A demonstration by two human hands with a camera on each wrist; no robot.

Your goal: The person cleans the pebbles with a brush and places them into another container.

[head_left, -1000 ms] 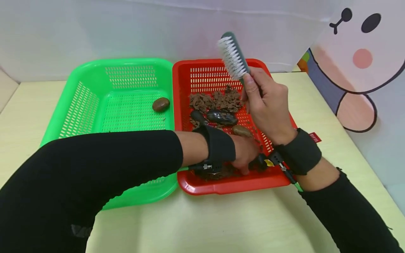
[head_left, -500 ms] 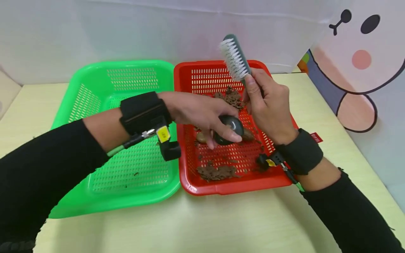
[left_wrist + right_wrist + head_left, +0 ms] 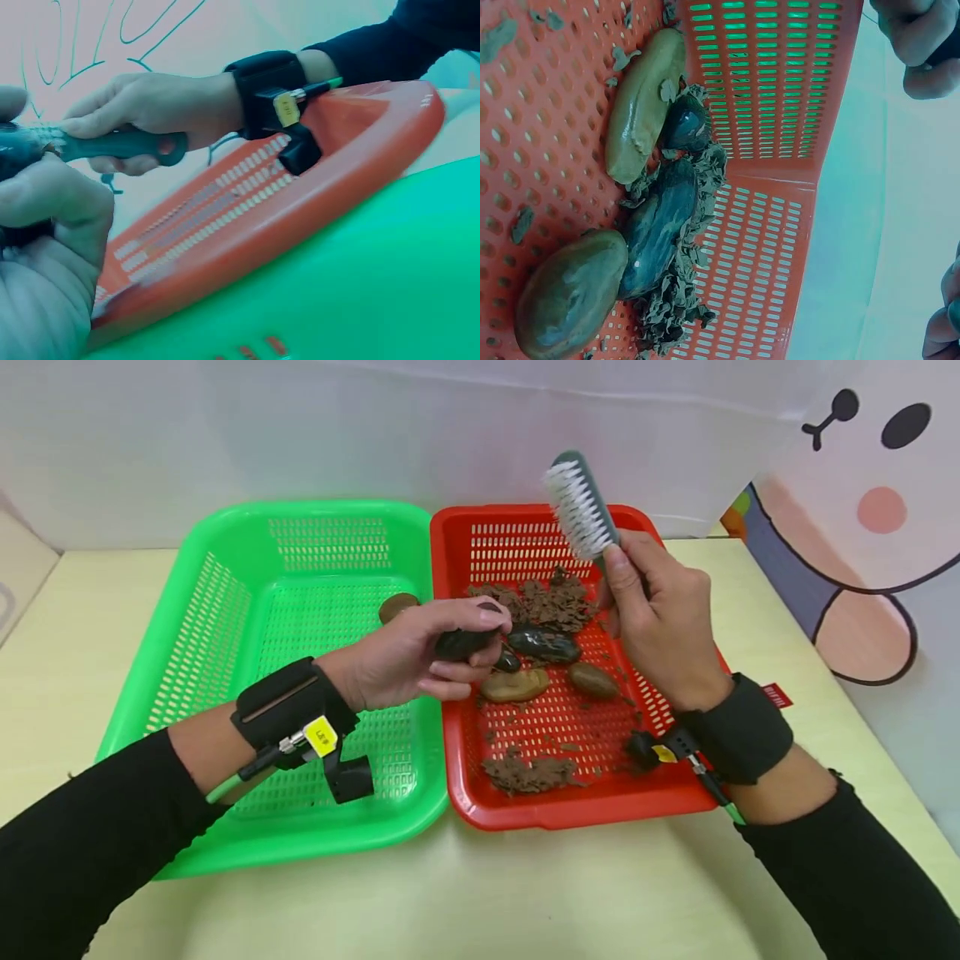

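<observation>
- Left hand [image 3: 401, 653] has moved left and rolled palm up, bringing the dark pebble [image 3: 456, 646] from over the red basket [image 3: 570, 815] to where it meets the green basket [image 3: 292, 849], mid-frame.
- Fingers and thumb wrap round that pebble.
- The right hand [image 3: 662, 622], well apart from the other, grips the scrub brush [image 3: 581, 510] by its handle, up and right of the middle. The bristles are off the pebble.
- The pebble looks smooth, so a hard scrub might make it slip out.
- If it falls, it could hit a rim or knock the 4 pebbles in the red basket.
- Scrubbing here could flick brown crumbs left onto the 1 brown pebble [image 3: 396, 606] in the green basket.
- Fingers hide some of the dark pebble, so dirt there could get missed.
</observation>
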